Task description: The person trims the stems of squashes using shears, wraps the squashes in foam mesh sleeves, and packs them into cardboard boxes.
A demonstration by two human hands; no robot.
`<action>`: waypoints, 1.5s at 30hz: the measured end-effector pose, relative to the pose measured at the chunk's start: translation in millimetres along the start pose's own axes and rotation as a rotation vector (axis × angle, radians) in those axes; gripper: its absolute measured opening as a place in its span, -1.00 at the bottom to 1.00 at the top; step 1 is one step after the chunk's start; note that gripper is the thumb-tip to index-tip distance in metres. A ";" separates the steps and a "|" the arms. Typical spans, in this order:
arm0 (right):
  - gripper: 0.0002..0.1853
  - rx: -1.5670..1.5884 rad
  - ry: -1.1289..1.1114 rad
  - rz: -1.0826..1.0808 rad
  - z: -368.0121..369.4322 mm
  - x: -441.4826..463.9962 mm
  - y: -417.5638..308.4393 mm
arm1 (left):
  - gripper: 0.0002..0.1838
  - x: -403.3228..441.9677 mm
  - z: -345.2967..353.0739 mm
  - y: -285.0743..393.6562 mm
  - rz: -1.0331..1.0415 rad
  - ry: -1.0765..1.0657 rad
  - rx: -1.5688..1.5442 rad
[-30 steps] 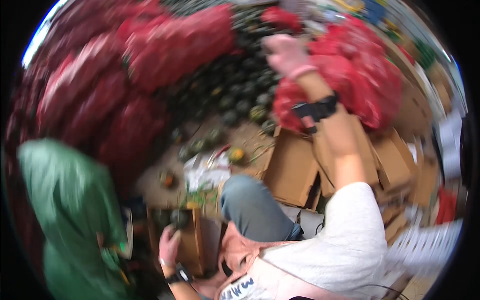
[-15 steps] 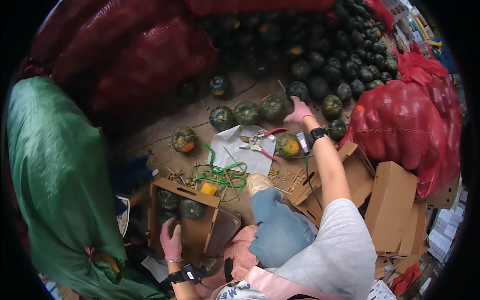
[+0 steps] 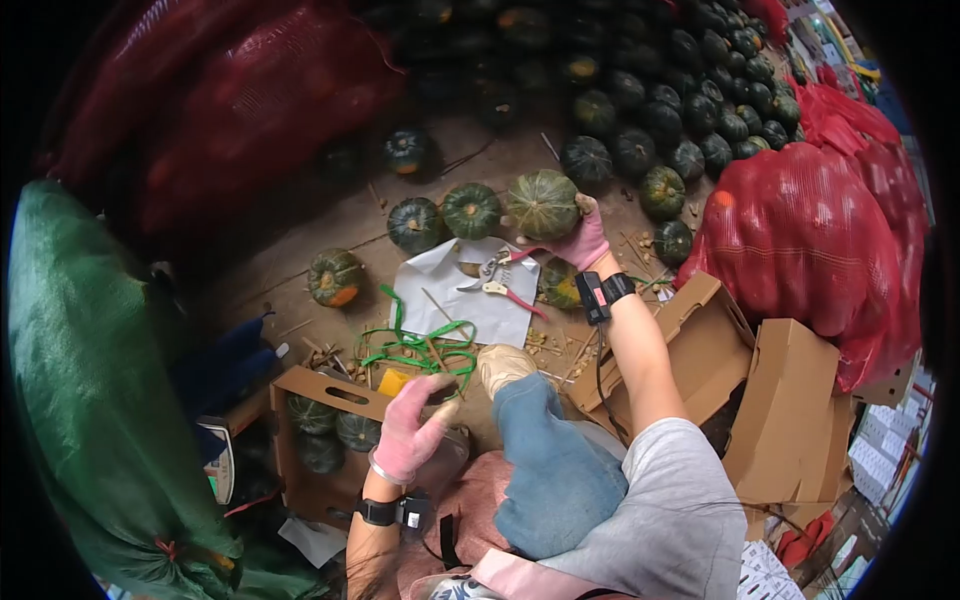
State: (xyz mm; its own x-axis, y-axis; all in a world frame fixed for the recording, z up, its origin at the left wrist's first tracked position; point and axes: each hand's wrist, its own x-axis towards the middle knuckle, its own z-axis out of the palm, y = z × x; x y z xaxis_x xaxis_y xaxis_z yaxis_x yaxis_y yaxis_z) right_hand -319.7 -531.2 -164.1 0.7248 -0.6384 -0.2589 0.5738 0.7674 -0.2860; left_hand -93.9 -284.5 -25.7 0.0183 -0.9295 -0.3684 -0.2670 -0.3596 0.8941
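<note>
In a pink glove, my right hand (image 3: 583,238) is wrapped round a ribbed green pumpkin (image 3: 541,203) from its right side and underneath. Two more pumpkins (image 3: 471,211) sit on the floor just left of it. My left hand (image 3: 412,428), also gloved, hovers over the near right edge of a cardboard box (image 3: 340,392), thumb and fingers apart with nothing between them. Inside that box lie several green pumpkins (image 3: 357,431). Red-handled pruning shears (image 3: 497,278) rest on a white sheet (image 3: 430,300), and a green-and-orange pumpkin (image 3: 560,284) sits below my right hand.
A large heap of pumpkins (image 3: 640,110) covers the back. Red mesh sacks (image 3: 810,240) stand at right and back left, a green sack (image 3: 90,380) at left. Cardboard boxes (image 3: 785,410) lie on my right. Green strapping (image 3: 425,345) and stem bits litter the floor near my shoe (image 3: 505,368).
My right hand has closed round the rightmost pumpkin of the floor row and raised it. My left hand has left the box's inside, moving up and right. Another pumpkin now shows in the box.
</note>
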 end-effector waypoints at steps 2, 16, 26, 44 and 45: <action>-0.35 0.022 0.083 -0.027 -6.3 -3.4 -0.6 | -0.67 9.6 -0.5 18.8 0.135 -0.016 0.107; -0.15 -1.706 0.502 0.546 -29.4 68.3 -39.8 | -0.80 63.4 1.8 180.6 0.310 0.708 0.587; -0.15 -1.931 0.123 0.414 -21.4 49.3 -19.3 | -0.69 94.3 -14.3 58.8 0.391 -0.225 0.498; -0.29 -2.396 0.388 0.205 18.3 -67.1 66.0 | -0.11 12.5 39.3 -64.3 -0.413 0.075 -1.438; -0.16 -2.397 0.422 0.174 12.4 -64.8 65.1 | -0.10 11.1 42.9 -59.2 -0.384 0.085 -1.455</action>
State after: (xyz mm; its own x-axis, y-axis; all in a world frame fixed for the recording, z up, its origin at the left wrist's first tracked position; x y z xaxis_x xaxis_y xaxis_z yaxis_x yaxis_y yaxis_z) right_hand -324.7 -439.1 -154.5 0.4447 -0.8076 -0.3874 -0.8921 -0.3609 -0.2718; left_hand -119.3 -270.0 -93.7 -0.0692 -0.7461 -0.6622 0.9273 -0.2929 0.2332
